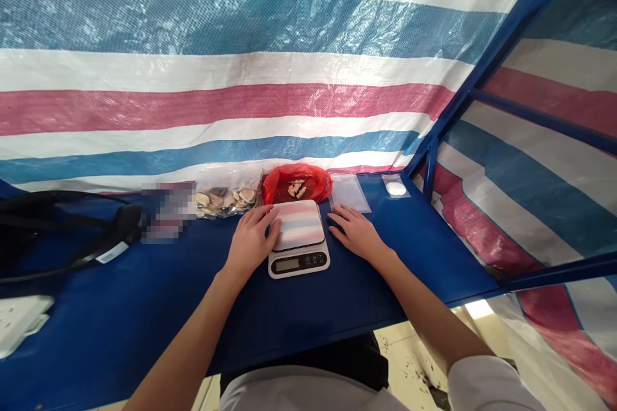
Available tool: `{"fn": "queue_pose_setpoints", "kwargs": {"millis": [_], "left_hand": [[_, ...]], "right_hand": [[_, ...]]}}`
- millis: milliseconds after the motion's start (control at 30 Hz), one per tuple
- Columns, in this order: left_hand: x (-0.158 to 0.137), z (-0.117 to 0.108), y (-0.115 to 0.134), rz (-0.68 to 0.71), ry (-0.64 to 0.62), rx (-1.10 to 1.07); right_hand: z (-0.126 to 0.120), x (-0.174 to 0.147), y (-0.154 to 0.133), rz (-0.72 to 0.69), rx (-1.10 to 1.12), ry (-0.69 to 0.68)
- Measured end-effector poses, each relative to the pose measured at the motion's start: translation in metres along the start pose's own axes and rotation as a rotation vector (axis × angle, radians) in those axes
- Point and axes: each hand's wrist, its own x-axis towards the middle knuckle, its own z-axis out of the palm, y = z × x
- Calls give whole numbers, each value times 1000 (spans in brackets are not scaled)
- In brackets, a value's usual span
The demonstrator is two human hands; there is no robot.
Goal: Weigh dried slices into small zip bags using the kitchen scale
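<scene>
- Two bare hands flanked a kitchen scale [297, 231], which sat on the blue table [164, 302] just below the middle of the frame.
- The left hand [251, 239] lay along the scale's left edge, thumb over the rim of its plate; the fingers were loosely extended and clenched on nothing, though how firmly they pressed could not be told.
- The right hand [357, 232] rested right of the scale, apart from it, fingers relaxed and released, their tips at the near edge of a flat clear bag [351, 189].
- The scale's long axis ran from the bottom toward the top of the frame, with a slight lean. Its display and buttons pointed to the bottom edge, probably so that the person could read and reach them; no digits could be made out.
- Directly above the scale, a red plastic bag [276, 185] stood with its mouth spread wide, likely to keep the pale slices [297, 189] inside within sight.
- Left of that, a clear bag of dried slices [225, 199] lay near the striped sheet [216, 103], seemingly set back to leave room for the hands.
- Right of centre lay a small white object [396, 189] on a clear packet; a white power strip [22, 324] occupied the lower left.
</scene>
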Motion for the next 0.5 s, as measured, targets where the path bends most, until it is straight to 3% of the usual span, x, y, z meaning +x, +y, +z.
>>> {"fn": "queue_pose_setpoints", "kwargs": {"millis": [233, 500], "left_hand": [[-34, -2, -35, -44, -100, 114], [-43, 8, -39, -132, -220, 234]], "right_hand": [[12, -4, -4, -8, 9, -7], [11, -8, -3, -19, 2, -29]]}}
